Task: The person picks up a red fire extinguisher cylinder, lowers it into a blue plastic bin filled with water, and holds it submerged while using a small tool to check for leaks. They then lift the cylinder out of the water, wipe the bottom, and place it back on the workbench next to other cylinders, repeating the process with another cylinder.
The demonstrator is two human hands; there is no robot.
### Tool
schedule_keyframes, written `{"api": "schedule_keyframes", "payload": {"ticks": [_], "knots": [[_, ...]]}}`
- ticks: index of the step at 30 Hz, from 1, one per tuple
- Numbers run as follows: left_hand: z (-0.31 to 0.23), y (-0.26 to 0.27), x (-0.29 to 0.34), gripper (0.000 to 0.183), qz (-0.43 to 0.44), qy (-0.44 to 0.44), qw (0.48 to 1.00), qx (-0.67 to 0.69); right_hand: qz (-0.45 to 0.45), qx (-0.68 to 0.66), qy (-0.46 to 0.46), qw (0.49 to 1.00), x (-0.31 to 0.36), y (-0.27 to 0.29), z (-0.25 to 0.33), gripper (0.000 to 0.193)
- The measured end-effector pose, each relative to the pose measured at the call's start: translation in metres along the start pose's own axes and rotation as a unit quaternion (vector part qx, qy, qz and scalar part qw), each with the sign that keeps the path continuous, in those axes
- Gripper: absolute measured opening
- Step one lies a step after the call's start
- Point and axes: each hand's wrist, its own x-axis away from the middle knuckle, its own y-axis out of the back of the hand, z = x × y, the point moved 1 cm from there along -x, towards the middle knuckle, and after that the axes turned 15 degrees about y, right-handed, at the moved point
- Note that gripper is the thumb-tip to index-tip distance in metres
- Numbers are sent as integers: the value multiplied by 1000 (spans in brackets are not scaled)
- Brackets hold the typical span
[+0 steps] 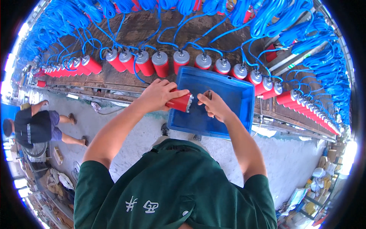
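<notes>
My left hand [164,92] is wrapped round a red cylinder [179,102], which lies tilted with its end toward the right. Small silvery pieces ring that end. My right hand [213,105] is closed, fingers pinched, on a slim dark metal piece [209,94] that sticks up above the fist; its exact kind is hidden by the fingers. Both hands are over a blue plastic tray [249,110], with the cylinder's end above the tray's left side and a small gap between it and my right fingertips.
A row of upright red cylinders [159,65] with grey tops and blue cables lines the wooden bench [126,82]. Coiled blue cables [267,19] are heaped behind. At the left, another person [36,128] is on the concrete floor [99,126]. Shelves with boxes and bags stand at lower right.
</notes>
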Motion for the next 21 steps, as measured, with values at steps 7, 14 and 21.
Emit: {"api": "schedule_keyframes", "payload": {"ticks": [7, 14, 21], "knots": [[-2, -10, 7, 106, -78, -13, 997, 18, -5, -7, 50, 999, 0, -57, 11, 84], [0, -73, 71, 114, -287, 425, 746, 424, -70, -43, 42, 996, 6, -61, 8, 74], [5, -88, 37, 79, 13, 299, 389, 871, -66, 140, 60, 986, 10, -61, 16, 86]]}}
